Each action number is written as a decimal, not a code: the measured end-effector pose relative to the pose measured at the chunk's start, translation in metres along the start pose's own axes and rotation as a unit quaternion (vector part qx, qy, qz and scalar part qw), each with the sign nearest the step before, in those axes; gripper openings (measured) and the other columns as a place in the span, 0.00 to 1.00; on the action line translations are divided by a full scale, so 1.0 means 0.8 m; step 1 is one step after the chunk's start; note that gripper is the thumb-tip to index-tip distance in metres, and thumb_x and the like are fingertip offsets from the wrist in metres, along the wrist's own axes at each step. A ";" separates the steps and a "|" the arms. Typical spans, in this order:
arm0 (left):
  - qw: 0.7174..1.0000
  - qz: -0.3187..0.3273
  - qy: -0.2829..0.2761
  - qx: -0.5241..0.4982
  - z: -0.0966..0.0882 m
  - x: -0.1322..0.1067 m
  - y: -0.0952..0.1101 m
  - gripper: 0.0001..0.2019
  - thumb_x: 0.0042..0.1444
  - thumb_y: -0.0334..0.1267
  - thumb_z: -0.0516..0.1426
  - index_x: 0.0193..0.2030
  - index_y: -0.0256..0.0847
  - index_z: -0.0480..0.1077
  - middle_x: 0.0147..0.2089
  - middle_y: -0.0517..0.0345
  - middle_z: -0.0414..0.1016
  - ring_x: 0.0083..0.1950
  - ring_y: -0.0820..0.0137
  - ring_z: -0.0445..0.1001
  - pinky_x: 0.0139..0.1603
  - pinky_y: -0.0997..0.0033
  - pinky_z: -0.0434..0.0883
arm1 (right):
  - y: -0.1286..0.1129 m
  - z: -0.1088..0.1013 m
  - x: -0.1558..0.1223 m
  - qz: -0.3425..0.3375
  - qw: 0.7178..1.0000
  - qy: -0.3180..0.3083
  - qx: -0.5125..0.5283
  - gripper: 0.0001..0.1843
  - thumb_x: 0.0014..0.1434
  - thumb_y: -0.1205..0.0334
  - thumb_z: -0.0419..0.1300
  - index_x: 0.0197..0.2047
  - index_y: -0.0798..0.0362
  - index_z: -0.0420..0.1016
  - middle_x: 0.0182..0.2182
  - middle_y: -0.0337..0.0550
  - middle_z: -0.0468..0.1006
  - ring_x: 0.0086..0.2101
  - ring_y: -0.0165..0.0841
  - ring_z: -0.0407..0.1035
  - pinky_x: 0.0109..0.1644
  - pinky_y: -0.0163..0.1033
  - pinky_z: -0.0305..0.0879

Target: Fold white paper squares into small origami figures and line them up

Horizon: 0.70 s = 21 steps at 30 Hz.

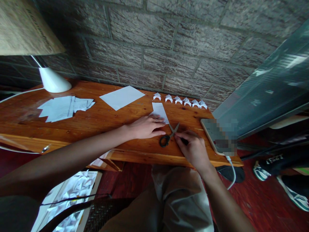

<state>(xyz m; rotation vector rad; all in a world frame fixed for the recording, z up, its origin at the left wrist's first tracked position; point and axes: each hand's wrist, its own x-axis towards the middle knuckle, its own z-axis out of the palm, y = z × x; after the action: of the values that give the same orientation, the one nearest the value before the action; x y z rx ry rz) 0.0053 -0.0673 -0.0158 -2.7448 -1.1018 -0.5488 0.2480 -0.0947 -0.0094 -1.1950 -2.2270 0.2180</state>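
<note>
My left hand lies flat on the wooden desk, fingers stretched over the near edge of a narrow strip of white paper. My right hand rests just right of the black-handled scissors, fingertips close to the blades and curled in a pinch; whether it holds anything is hidden. The scissors lie on the desk between both hands, slightly apart at the blades.
Several small folded paper figures line the desk's back edge. A white sheet and a pile of paper scraps lie to the left, by a white lamp base. A phone lies right. A box of folded papers sits below.
</note>
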 end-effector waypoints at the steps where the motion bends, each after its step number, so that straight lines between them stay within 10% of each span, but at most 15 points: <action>1: 1.000 0.002 0.000 0.000 0.000 0.000 0.000 0.23 0.65 0.50 0.48 0.58 0.39 0.70 0.61 0.49 0.70 0.65 0.61 0.65 0.65 0.56 0.62 | 0.001 0.001 0.000 -0.002 1.000 0.004 -0.001 0.12 0.62 0.61 0.56 0.41 0.52 0.81 0.35 0.47 0.80 0.38 0.38 0.75 0.46 0.42 0.70; 21: 1.000 -0.001 -0.017 0.000 0.000 0.001 -0.003 0.24 0.65 0.51 0.47 0.58 0.38 0.70 0.61 0.50 0.71 0.66 0.60 0.65 0.66 0.57 0.62 | 0.002 -0.005 -0.009 -0.007 1.000 0.015 0.008 0.11 0.61 0.63 0.58 0.41 0.53 0.82 0.35 0.46 0.80 0.37 0.36 0.75 0.45 0.39 0.70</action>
<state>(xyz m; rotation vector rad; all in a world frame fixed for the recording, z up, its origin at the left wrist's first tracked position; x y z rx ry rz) 0.0041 -0.0653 -0.0156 -2.7640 -1.1133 -0.5036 0.2540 -0.1001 -0.0098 -1.1661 -2.2039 0.2113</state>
